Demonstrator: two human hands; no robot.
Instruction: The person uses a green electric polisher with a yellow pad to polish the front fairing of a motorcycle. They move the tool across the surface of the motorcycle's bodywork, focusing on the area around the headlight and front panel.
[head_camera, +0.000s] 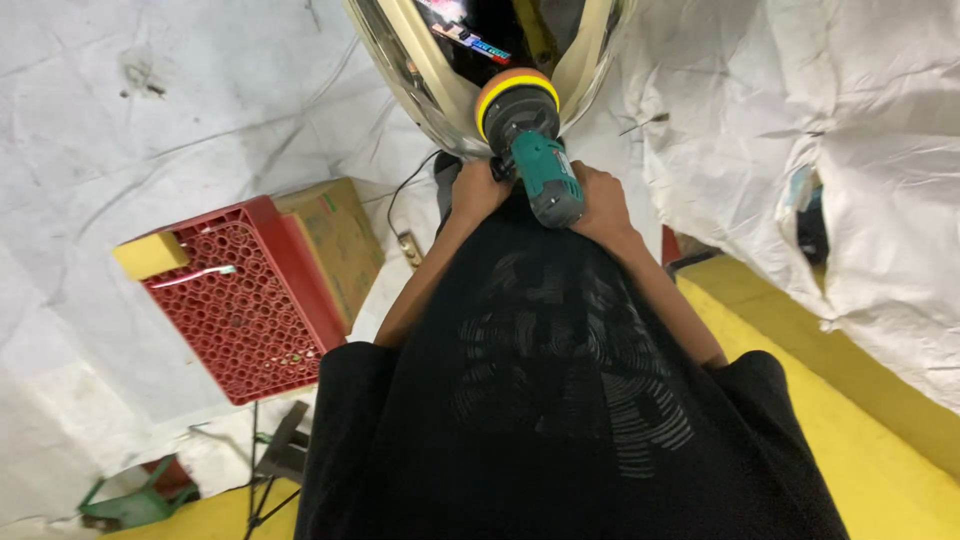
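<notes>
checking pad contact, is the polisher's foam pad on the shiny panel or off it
On it: the polisher pad presses against the shiny panel, gripped by both hands.

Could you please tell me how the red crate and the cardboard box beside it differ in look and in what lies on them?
The red crate is plastic with a honeycomb-holed face; the cardboard box is brown with closed, plain faces. The crate carries a yellow sponge at its corner and a thin pale tool on its face; nothing lies on the box. The crate shows the larger face. Both rest side by side, touching, on the white sheeting.
</notes>
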